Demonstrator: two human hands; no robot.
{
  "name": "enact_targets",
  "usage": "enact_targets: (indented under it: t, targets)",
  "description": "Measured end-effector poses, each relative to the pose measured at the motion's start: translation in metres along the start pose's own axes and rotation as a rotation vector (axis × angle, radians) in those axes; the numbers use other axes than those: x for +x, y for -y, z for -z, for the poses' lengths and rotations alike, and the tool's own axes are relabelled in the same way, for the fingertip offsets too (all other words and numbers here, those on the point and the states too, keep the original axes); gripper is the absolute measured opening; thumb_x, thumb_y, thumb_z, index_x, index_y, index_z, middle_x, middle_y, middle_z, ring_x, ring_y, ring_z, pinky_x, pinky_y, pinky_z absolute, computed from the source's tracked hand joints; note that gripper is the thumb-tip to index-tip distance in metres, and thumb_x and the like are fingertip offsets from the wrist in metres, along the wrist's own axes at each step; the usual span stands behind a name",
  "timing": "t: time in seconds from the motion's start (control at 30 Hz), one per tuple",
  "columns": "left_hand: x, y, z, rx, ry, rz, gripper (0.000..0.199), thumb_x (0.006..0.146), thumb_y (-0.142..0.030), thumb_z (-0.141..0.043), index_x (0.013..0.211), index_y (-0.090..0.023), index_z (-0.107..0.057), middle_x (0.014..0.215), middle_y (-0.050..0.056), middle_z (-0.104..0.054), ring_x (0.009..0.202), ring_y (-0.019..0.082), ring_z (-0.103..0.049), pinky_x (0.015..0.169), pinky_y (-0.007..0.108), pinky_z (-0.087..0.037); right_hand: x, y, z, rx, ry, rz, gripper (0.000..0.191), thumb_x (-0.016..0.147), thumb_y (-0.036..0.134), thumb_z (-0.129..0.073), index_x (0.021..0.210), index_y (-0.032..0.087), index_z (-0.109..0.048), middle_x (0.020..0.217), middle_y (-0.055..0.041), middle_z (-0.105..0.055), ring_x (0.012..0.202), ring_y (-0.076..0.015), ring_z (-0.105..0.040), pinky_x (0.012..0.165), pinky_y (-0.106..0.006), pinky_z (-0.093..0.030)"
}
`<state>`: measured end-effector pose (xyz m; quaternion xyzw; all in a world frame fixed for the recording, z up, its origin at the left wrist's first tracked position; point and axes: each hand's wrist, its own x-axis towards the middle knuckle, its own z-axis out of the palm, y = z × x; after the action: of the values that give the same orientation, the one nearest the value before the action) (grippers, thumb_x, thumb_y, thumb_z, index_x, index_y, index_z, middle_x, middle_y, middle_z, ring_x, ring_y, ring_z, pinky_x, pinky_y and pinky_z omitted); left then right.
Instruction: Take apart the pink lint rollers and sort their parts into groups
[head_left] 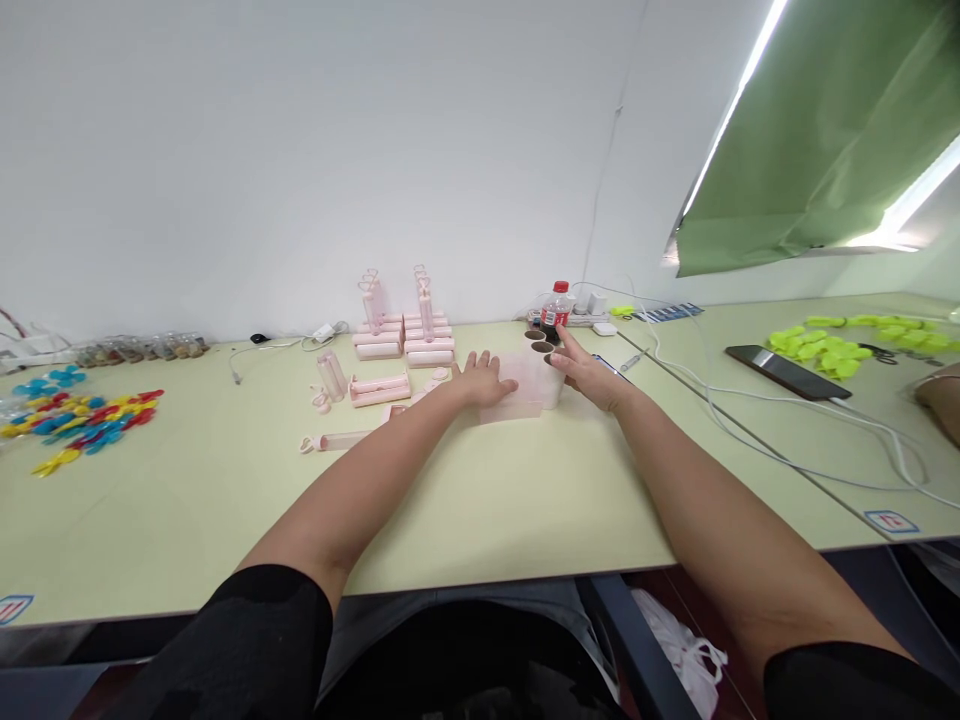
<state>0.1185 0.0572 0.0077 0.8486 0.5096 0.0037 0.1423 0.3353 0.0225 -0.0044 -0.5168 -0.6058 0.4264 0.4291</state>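
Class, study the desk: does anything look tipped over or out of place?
Yes. One pink tube lies on its side near the left hand, while another tube stands upright beside the neatly stacked pink pieces.

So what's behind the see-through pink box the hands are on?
Behind the pink box, held by the left hand and right hand, stand brown-topped tubes and a cola bottle. The box and right hand hide the tubes' lower parts.
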Motion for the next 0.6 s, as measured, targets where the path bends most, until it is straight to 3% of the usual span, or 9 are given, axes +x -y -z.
enact_targets:
  t: [0.1, 0.23, 0.3, 0.4, 0.5, 0.6]
  targets:
    - [0.0, 0.002, -0.001, -0.002, -0.022, -0.016, 0.079, 0.093, -0.06, -0.023, 0.156, -0.012, -0.017, 0.165, 0.014, -0.005, 0.152, 0.034, 0.0, 0.118, 0.062, -0.005, 0.004, -0.001, 0.002, 0.024, -0.004, 0.052, 0.095, 0.086, 0.062, -0.056, 0.158, 0.034, -0.001, 0.161, -0.008, -0.029, 0.142, -0.0268, -0.038, 0.116, -0.053, -0.028]
    - [-0.008, 0.011, 0.003, -0.031, -0.176, -0.072, 0.072, 0.096, -0.058, -0.019, 0.153, -0.013, -0.026, 0.164, 0.016, -0.014, 0.152, 0.033, -0.006, 0.117, 0.061, -0.011, 0.004, 0.001, 0.002, 0.011, -0.025, 0.085, 0.094, 0.086, 0.065, -0.053, 0.158, 0.034, -0.001, 0.161, -0.011, -0.029, 0.141, -0.029, -0.041, 0.115, -0.058, -0.026]
    - [-0.022, 0.02, 0.01, -0.038, -0.261, -0.118, 0.066, 0.097, -0.053, -0.025, 0.149, -0.013, -0.033, 0.161, 0.018, -0.024, 0.15, 0.032, -0.016, 0.117, 0.056, -0.019, 0.003, 0.003, 0.002, -0.017, -0.042, 0.095, 0.094, 0.085, 0.065, -0.054, 0.158, 0.033, -0.003, 0.16, -0.0126, -0.03, 0.14, -0.0297, -0.041, 0.115, -0.059, -0.025]
    - [-0.059, 0.045, 0.029, -0.064, -0.353, -0.174, 0.052, 0.094, -0.042, -0.037, 0.135, -0.014, -0.052, 0.145, 0.016, -0.049, 0.133, 0.028, -0.045, 0.109, 0.041, -0.036, 0.005, 0.003, 0.002, -0.027, -0.105, 0.184, 0.094, 0.085, 0.066, -0.054, 0.158, 0.031, -0.007, 0.159, -0.014, -0.032, 0.142, -0.03, -0.039, 0.114, -0.058, -0.03]
    - [-0.11, 0.081, 0.049, -0.131, -0.209, -0.07, 0.041, 0.09, -0.046, -0.04, 0.105, -0.02, -0.067, 0.114, 0.009, -0.068, 0.099, 0.026, -0.064, 0.082, 0.035, -0.049, 0.012, 0.001, 0.004, -0.033, -0.202, 0.333, 0.091, 0.086, 0.068, -0.052, 0.157, 0.025, -0.013, 0.155, -0.0164, -0.038, 0.14, -0.0308, -0.041, 0.111, -0.055, -0.035]
    - [-0.154, 0.121, 0.057, -0.134, -0.052, 0.047, 0.039, 0.085, -0.053, -0.048, 0.092, -0.021, -0.069, 0.096, 0.007, -0.07, 0.079, 0.024, -0.064, 0.066, 0.031, -0.046, 0.016, 0.002, 0.005, -0.142, -0.369, 0.504, 0.091, 0.084, 0.069, -0.053, 0.153, 0.019, -0.022, 0.15, -0.0203, -0.041, 0.137, -0.0339, -0.043, 0.109, -0.056, -0.037]
